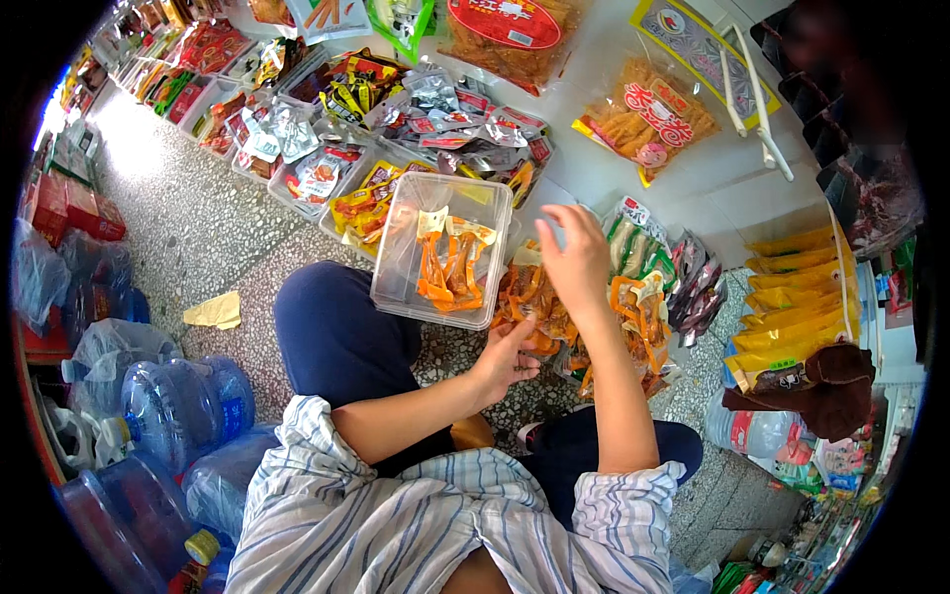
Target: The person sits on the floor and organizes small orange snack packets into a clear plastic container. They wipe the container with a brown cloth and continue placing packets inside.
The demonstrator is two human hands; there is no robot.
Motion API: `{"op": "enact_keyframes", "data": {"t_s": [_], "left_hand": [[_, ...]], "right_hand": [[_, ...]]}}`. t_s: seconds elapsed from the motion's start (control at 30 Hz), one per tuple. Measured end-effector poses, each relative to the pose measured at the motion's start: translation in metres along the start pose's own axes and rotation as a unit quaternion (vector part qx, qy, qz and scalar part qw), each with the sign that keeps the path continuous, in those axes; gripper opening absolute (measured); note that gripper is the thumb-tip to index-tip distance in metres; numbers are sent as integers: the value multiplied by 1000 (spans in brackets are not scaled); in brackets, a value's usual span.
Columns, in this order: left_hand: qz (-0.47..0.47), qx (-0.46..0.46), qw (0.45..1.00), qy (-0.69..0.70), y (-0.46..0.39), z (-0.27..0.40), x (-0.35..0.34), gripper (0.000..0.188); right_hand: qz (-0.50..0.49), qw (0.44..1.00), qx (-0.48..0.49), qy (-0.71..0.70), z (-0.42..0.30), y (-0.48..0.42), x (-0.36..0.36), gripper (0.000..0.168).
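Note:
A clear plastic box (384,286) sits tilted near my left knee. Inside it lie a few orange-edged, vacuum-sealed snack packets (451,271). Just right of the box is a pile of similar orange packets (531,293). My left hand (508,360) is at the near edge of that pile, with thumb and fingers around the edge of one packet. Above the pile hovers my right hand (575,260), its thumb and forefinger apart and nothing visible between them. More orange packets (642,315) lie beside my right forearm, which hides part of the pile.
Clear bins of silver packets (475,122) and yellow packets (371,197) line the display beyond the box. Green-and-white packets (634,241) and dark packets (694,282) lie to the right. Yellow bags (794,297) hang farther right. Large blue water bottles (185,405) crowd the left.

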State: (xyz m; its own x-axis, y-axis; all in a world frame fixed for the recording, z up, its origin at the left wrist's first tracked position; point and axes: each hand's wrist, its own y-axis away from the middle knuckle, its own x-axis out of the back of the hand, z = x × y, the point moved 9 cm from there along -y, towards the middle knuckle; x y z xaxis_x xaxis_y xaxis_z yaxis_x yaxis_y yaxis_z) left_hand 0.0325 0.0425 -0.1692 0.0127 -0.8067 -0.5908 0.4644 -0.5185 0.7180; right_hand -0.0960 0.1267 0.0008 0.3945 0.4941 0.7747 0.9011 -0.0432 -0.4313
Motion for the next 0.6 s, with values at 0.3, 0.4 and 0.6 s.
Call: {"op": "enact_keyframes", "data": {"t_s": [0.3,0.4,0.6], "left_hand": [[34,31,998,-37,9,-35,6,86],[14,19,997,-75,9,-61,6,77],[-108,-63,970,-211,17,-63,-17,38]], "right_hand": [[-223,909,141,322,-49,-18,-157,14],[-302,891,113,320,-41,-20,-173,9],[-323,903,95,267,-56,-27,-149,9]]}}
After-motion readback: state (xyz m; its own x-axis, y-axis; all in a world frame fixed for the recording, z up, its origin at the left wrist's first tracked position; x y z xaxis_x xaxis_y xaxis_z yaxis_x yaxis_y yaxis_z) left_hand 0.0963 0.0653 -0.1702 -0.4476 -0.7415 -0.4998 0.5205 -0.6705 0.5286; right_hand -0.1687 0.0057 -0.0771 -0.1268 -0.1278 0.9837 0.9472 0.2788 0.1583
